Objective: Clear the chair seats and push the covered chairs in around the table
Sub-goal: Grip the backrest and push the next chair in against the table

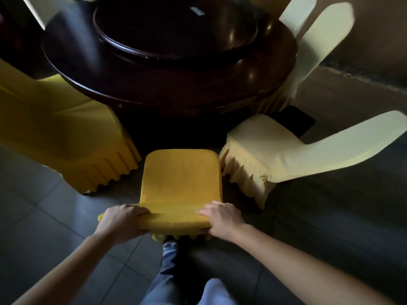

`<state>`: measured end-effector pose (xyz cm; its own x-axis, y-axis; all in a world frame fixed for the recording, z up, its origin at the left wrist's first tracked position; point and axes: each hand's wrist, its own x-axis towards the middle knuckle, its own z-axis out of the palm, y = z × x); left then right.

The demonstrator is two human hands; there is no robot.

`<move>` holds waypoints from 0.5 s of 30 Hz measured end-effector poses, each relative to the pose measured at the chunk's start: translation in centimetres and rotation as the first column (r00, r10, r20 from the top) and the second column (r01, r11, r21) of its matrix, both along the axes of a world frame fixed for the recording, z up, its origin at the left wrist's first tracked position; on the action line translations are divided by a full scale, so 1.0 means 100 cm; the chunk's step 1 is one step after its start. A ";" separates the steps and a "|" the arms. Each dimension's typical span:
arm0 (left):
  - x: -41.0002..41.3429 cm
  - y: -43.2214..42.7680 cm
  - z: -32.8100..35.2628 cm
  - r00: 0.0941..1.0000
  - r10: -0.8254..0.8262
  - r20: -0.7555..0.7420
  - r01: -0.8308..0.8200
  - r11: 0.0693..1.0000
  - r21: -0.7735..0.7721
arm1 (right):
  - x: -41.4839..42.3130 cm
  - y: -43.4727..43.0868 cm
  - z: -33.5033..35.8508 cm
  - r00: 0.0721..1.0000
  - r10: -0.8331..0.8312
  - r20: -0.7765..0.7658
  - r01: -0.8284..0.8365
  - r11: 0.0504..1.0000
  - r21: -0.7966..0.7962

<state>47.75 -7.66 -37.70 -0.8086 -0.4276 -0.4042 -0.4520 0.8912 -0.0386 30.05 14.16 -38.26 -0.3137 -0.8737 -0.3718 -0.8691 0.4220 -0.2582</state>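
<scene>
A yellow-covered chair (pixel 180 179) stands right in front of me, its bare seat facing the round dark wooden table (pixel 176 93). My left hand (pixel 123 221) grips the left end of its backrest top, and my right hand (pixel 222 216) grips the right end. The seat's front edge lies just short of the table's rim. A second yellow-covered chair (pixel 66 133) sits at the left, partly under the table. At the right a pale cream-covered chair (pixel 275 150) stands angled, out from the table.
A dark lazy Susan (pixel 176 29) rests on the table. More cream-covered chairs (pixel 319 40) stand at the far right, and another chair back (pixel 37 9) at top left. A dark flat object (pixel 295 122) lies on the tiled floor. My legs (pixel 176 271) are below.
</scene>
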 end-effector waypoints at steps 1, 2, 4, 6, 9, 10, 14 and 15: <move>-0.002 -0.003 0.001 1.000 0.001 0.004 -0.001 1.000 -0.004 | -0.001 -0.003 0.000 1.000 0.008 0.002 -0.008 1.000 -0.005; -0.004 -0.007 0.001 1.000 0.000 0.000 0.000 1.000 -0.005 | -0.003 -0.006 -0.002 1.000 0.014 0.008 -0.013 1.000 -0.013; -0.010 -0.017 0.002 1.000 -0.006 -0.006 0.006 1.000 -0.001 | -0.007 -0.016 -0.003 1.000 0.021 0.016 -0.021 0.999 -0.025; -0.020 -0.030 0.006 1.000 -0.005 0.002 0.005 1.000 0.010 | -0.014 -0.028 -0.003 1.000 0.024 0.009 -0.024 0.999 -0.029; -0.040 -0.051 0.011 1.000 -0.022 0.000 0.022 1.000 -0.015 | -0.028 -0.049 -0.001 1.000 0.011 -0.001 -0.011 0.999 -0.053; -0.048 -0.058 0.012 1.000 -0.026 -0.004 0.026 0.999 -0.020 | -0.035 -0.055 0.000 1.000 0.004 0.001 -0.004 0.998 -0.060; -0.076 -0.083 0.009 0.998 -0.056 -0.012 0.055 0.998 -0.036 | -0.063 -0.077 -0.004 1.000 -0.004 -0.010 0.004 0.998 -0.069; -0.083 -0.088 0.007 0.998 -0.059 -0.017 0.058 0.998 -0.037 | -0.070 -0.081 -0.004 1.000 -0.007 -0.009 0.006 0.997 -0.073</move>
<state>39.48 -16.47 -36.95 -0.8399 -0.3934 -0.3738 -0.3998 0.9144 -0.0641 23.08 6.06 -38.70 -0.3227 -0.8964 -0.3040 -0.8687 0.4080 -0.2809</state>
